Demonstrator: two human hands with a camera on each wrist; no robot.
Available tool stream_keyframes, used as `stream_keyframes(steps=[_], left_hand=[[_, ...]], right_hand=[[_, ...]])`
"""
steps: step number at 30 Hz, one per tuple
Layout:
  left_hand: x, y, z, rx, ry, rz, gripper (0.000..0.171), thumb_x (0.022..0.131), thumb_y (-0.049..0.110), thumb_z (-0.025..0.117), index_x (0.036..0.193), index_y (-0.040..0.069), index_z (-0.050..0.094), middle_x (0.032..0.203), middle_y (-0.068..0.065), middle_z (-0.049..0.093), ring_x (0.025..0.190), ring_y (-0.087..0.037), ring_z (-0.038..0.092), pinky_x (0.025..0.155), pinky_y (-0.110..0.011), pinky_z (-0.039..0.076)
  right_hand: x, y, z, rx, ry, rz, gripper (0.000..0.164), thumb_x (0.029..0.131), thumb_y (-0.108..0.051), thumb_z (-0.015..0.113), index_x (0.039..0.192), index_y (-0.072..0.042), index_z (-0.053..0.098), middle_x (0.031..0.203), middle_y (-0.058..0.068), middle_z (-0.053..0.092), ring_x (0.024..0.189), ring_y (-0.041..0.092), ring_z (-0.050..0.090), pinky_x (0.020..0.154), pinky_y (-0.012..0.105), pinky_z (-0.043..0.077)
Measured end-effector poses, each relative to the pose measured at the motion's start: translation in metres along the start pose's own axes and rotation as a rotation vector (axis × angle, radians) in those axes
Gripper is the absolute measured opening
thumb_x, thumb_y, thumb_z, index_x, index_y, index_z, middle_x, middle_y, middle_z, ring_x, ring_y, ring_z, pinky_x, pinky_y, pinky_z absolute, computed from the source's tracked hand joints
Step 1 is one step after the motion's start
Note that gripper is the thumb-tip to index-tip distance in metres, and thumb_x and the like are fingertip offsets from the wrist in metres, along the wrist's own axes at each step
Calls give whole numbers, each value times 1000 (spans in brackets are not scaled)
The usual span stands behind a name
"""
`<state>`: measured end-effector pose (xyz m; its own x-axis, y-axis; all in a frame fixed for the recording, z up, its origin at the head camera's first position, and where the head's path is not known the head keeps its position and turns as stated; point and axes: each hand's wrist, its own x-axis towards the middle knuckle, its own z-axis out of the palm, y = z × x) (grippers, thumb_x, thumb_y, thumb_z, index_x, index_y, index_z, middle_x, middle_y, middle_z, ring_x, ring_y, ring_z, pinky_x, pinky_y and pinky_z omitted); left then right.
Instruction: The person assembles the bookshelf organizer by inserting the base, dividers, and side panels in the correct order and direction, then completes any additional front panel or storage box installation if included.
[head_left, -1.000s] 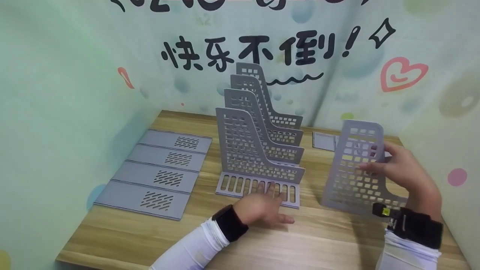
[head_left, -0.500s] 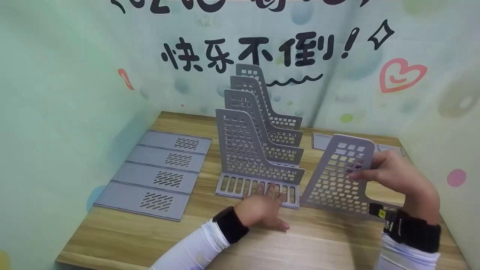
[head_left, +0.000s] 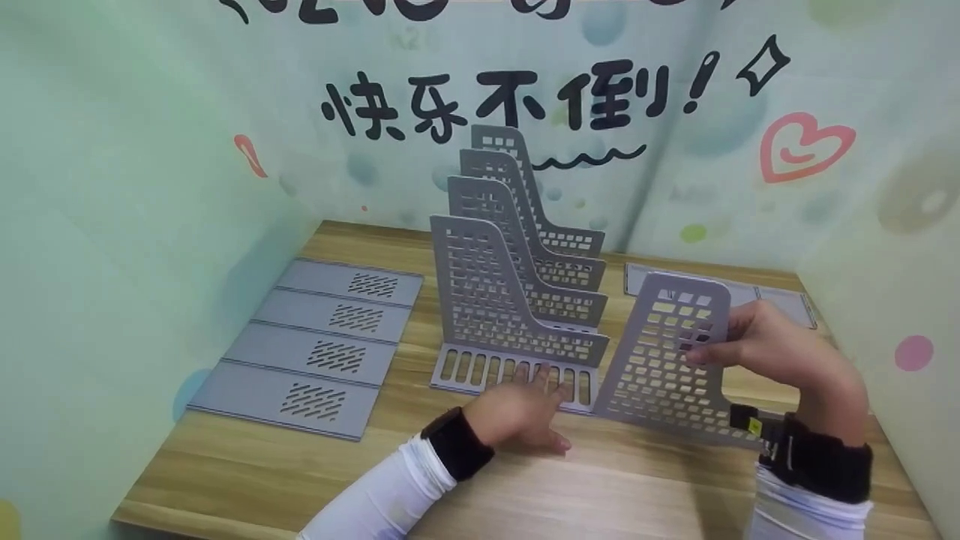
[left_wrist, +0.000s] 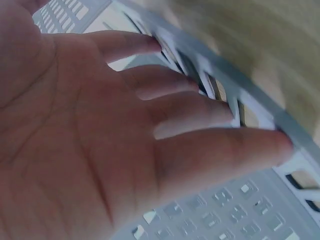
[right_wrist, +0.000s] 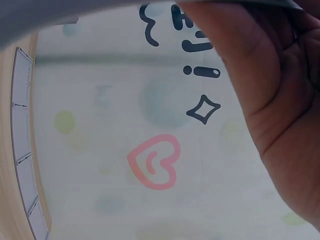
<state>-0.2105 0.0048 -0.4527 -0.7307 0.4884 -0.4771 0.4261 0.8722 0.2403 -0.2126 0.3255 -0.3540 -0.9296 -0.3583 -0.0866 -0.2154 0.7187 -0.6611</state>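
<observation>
A grey slotted base strip [head_left: 456,388] lies at the table's middle, and my left hand [head_left: 521,416] rests on it with fingers extended over the slots. Behind those fingers, several perforated grey file-rack dividers [head_left: 487,296] stand upright in a row. The left wrist view shows the straight fingers [left_wrist: 210,145] touching the strip near its edge. My right hand [head_left: 780,364] pinches another perforated divider [head_left: 652,390] by its sloped side, thumb on the near face. This divider leans slightly, its lower left corner beside the strip's right end; I cannot tell whether they touch.
At the left, several flat grey panels [head_left: 247,386] with slanted slots lie edge to edge on the wooden table [head_left: 585,495]. More small grey panels [head_left: 787,304] lie at the back right. A printed cloth wall [head_left: 810,217] closes off the back and sides.
My right hand has brought the divider leftward and down, close to the strip's right end. My left hand has stayed on the strip, its thumb shifting slightly.
</observation>
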Motion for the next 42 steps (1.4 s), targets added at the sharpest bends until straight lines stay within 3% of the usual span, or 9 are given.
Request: stream_keyframes(steps=[3, 5, 7, 9, 14, 19, 27, 34, 42], left_hand=[[-3, -16, -18, -45, 0, 57, 73, 101, 55, 66, 160, 18, 46, 165, -13, 49, 149, -34, 52, 124, -55, 44], [-7, -32, -31, -69, 7, 66, 42, 105, 43, 65, 130, 8, 68, 127, -10, 73, 112, -25, 70, 100, -43, 59], [-11, -50, -43, -90, 24, 14, 21, 104, 26, 65, 94, 7, 66, 89, -5, 66, 78, -19, 61, 72, -35, 55], [-15, -71, -52, -129, 35, -96, 20, 97, 11, 66, 80, 11, 55, 77, -1, 54, 68, -17, 50, 61, -32, 46], [-19, -125, -63, -371, 23, -386, 13, 87, -2, 65, 87, 10, 59, 80, -3, 58, 66, -16, 54, 55, -26, 49], [-9, -159, -62, -630, -77, -466, 10, 94, 4, 68, 84, 5, 66, 71, -4, 65, 59, -13, 60, 51, -22, 53], [8, -169, -51, -744, -149, -412, 32, 101, 5, 66, 129, -3, 52, 70, -9, 66, 52, -12, 63, 50, -22, 57], [12, -170, -49, -795, -149, -407, 36, 101, 4, 67, 132, -1, 50, 72, -9, 66, 54, -14, 65, 52, -24, 59], [12, -170, -53, -828, -136, -394, 33, 99, 1, 67, 128, -3, 51, 75, -10, 66, 57, -16, 67, 59, -27, 63]], right_hand=[[-1, 0, 1, 4, -26, 16, 23, 90, -19, 85, 107, -3, 83, 96, 9, 84, 82, 10, 76, 77, 22, 60], [-1, 1, 2, 0, -42, 21, 24, 90, -20, 86, 107, -3, 83, 97, 9, 84, 83, 9, 75, 77, 22, 60], [-1, 1, 1, -6, -48, 22, 25, 90, -21, 86, 108, -4, 83, 98, 9, 84, 85, 9, 75, 78, 22, 60], [-1, 0, 1, -6, -49, 22, 26, 91, -21, 85, 111, -4, 82, 101, 9, 84, 86, 9, 75, 79, 22, 60], [0, -1, 2, 13, -54, 22, 30, 91, -19, 85, 114, -1, 81, 104, 12, 83, 88, 9, 77, 80, 21, 60], [-1, -4, 4, 25, -66, 30, 31, 91, -19, 85, 115, 0, 80, 104, 12, 83, 89, 10, 77, 81, 21, 60], [7, -17, 10, -4, -54, -4, 27, 90, -21, 85, 110, -2, 82, 100, 10, 84, 86, 13, 78, 77, 23, 62], [36, -59, 58, -40, 9, -142, 13, 92, -21, 82, 92, -8, 81, 84, 7, 81, 66, 13, 69, 61, 25, 58], [73, -106, 115, 119, 46, -172, 8, 95, -10, 76, 95, -2, 78, 93, 15, 82, 72, 28, 77, 55, 27, 60]])
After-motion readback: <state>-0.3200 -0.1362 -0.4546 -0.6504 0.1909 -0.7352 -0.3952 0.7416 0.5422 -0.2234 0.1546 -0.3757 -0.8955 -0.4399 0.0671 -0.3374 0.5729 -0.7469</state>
